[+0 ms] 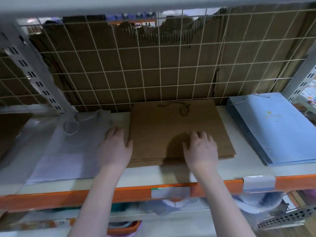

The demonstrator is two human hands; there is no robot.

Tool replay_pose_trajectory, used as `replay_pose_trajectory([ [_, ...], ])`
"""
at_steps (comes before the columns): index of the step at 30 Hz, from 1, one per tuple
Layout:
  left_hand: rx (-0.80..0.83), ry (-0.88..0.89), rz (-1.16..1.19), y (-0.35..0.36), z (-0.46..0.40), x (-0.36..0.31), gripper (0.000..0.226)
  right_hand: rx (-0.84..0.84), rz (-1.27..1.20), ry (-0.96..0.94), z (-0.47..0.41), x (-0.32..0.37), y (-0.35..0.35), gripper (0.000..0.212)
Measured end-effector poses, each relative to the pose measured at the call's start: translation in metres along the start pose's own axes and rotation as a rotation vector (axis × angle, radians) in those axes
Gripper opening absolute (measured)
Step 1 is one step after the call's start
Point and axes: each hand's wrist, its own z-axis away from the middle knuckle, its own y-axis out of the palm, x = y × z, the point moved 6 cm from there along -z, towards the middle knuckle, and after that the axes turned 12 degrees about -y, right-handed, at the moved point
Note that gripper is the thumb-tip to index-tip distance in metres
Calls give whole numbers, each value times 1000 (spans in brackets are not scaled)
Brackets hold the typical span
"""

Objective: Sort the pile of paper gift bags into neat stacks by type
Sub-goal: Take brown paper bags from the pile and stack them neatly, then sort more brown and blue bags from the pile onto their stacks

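I have three stacks laid along the shelf [171, 175]: white bags [68, 151] toward the left end, brown kraft bags [171, 127] in the middle with their back edge against the wire grid [136, 69], and light blue bags [273, 130] at the right end, near the upright. My left hand [114, 149] lies flat with its fingers straight, set against the left side of the brown stack and partly over the edge of the white one, gripping nothing. My right hand [201, 149] rests on top of the brown stack toward its front edge, fingers loosely spread and a little bent, pressing down and holding nothing.

I judge I am squaring up the brown stack. To do it well I should keep the right palm light so the sheets can slide, nudge the left side in with the flat of my left hand, and tap the front edges level, since a few lower bags stick out toward the front edge of the shelf. The rope handle [179, 108] on top should stay tucked flat
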Motion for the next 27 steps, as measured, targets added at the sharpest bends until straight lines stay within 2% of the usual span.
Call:
replay_pose_trajectory([
  [4, 39, -74, 8, -21, 5, 57, 51, -20, -29, -93, 21, 71, 14, 28],
  [9, -61, -93, 30, -65, 5, 156, 50, -16, -73, -186, 42, 174, 24, 23],
  [12, -116, -114, 34, -96, 2, 228, 48, -30, -101, -208, 55, 245, 31, 31],
  [15, -174, -136, 29, -127, -3, 305, 47, -88, -140, -251, 69, 320, 41, 29],
  [19, -232, -188, 10, -169, -15, 396, 44, -12, -180, -291, 78, 410, 59, 41],
  [27, -267, -334, 40, -217, -63, 519, 44, 28, -182, -365, 59, 540, 75, 43],
])
